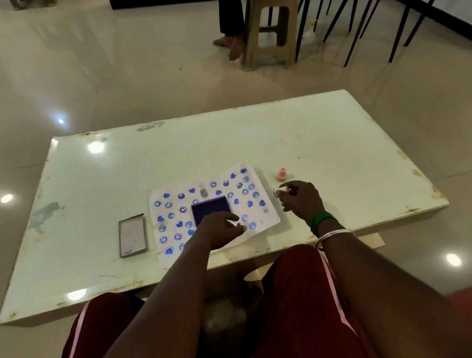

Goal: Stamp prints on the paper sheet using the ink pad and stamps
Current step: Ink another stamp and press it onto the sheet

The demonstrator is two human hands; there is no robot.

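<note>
A white paper sheet (259, 215) covered with several blue heart and smiley prints lies on the table. The open blue ink pad (211, 210) sits on the middle of the sheet. My left hand (220, 230) rests on the sheet just in front of the pad, fingers pinched on a small yellow stamp (238, 223). My right hand (301, 198) hovers right of the sheet, closed on a small whitish stamp (278, 192). A pink stamp (281, 174) stands upright on the table beyond my right hand.
The ink pad's lid (132, 235) lies left of the sheet. The pale table (344, 139) has worn edges. A seated person's legs (231, 12), a plastic stool (270, 25) and chair legs (358, 19) are on the floor beyond.
</note>
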